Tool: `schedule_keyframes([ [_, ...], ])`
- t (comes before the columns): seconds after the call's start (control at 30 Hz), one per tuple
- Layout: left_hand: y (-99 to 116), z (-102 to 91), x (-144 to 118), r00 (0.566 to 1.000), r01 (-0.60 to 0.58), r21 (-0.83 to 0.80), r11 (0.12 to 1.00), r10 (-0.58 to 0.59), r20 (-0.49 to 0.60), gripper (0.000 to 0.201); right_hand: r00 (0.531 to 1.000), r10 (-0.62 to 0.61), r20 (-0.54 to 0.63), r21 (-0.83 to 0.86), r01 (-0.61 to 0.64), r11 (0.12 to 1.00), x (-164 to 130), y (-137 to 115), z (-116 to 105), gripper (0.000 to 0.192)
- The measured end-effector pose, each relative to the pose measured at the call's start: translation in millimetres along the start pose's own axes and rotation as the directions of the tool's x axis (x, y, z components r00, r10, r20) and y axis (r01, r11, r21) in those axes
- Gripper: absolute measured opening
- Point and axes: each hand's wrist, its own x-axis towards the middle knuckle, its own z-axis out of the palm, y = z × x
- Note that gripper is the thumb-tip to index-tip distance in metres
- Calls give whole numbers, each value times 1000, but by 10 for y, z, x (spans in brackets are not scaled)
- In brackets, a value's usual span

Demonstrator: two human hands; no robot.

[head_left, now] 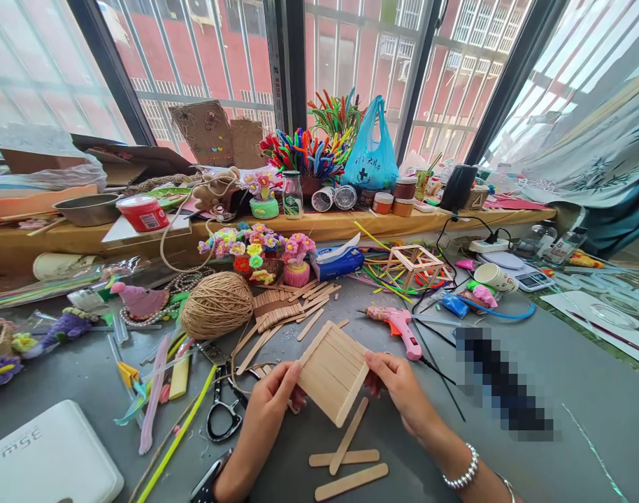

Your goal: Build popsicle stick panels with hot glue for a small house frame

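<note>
1. Left hand [271, 395] — fingers clamped on the left edge of a square popsicle-stick panel [333, 374].
2. Right hand [400, 388] — fingers pinching the panel's right corner.
3. The panel is held above the grey table [429, 454], near three loose popsicle sticks [352, 482].

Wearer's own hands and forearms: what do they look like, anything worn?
Left hand and right hand are bare; no gloves or sleeves in view. Left side: dark wristband, possibly a watch, partly out of frame. Right side: shiny silver-beaded bracelet, plus part of a second silvery band.
</note>
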Motion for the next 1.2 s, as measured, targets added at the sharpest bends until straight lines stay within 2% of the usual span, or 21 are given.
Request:
schedule_keyframes([
  [0.17,9,-20,-4,999,-13,-18,1000,12,-52,35,999,39,32,67,-41,997,-15,3,12,42],
  [0.23,-3,-28,9,999,4,-27,1000,-5,-42,40,998,45,38,99,-48,994,-23,11,24,42],
  [0.3,-27,-21,26,998,45,-20,999,-44,35,46,999,43,23,129,-45,991,-29,19,41,42],
  [0.33,-40,-11,31,992,71,-6,997,-70,107,48,999,45,13,142,-46,989,-31,23,51,42],
  [0.4,-62,20,30,958,104,42,994,-112,265,47,998,59,7,166,-59,984,-34,33,68,42],
  [0.47,-73,51,17,928,101,81,992,-123,351,42,997,72,26,187,-75,980,-39,38,80,42],
  [0.6,-72,65,-6,944,96,108,990,-125,306,37,993,87,83,190,-101,977,-48,14,67,39],
  [0.77,-50,38,11,956,45,101,994,-73,285,34,987,76,144,80,-88,993,-52,-59,-3,33],
  [0.87,-28,41,23,956,42,73,996,-61,286,35,987,72,141,45,-79,996,-50,-57,-16,34],
  [1.07,-21,68,-5,937,141,91,986,-163,309,44,988,86,125,40,-92,995,-57,-9,22,37],
  [1.2,-35,66,-20,933,184,99,978,-206,295,47,980,121,161,41,-129,991,-70,-26,16,38],
])
